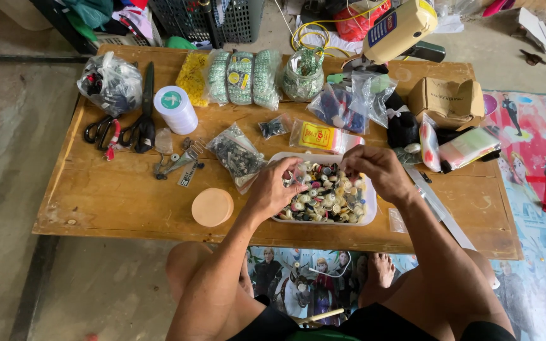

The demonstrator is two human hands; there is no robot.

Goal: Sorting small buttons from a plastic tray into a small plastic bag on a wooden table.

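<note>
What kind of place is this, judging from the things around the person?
Probably a home craft or sewing corner on the floor: a low wooden table, a tray of mixed buttons under both hands, scissors, and bagged small parts.

We take this for a home craft corner on the floor: beyond our hands, a low wooden table carries scissors, a tape roll and bagged trimmings. Beneath our wrists lies a cartoon play mat on bare concrete, with laundry baskets farther off.
</note>
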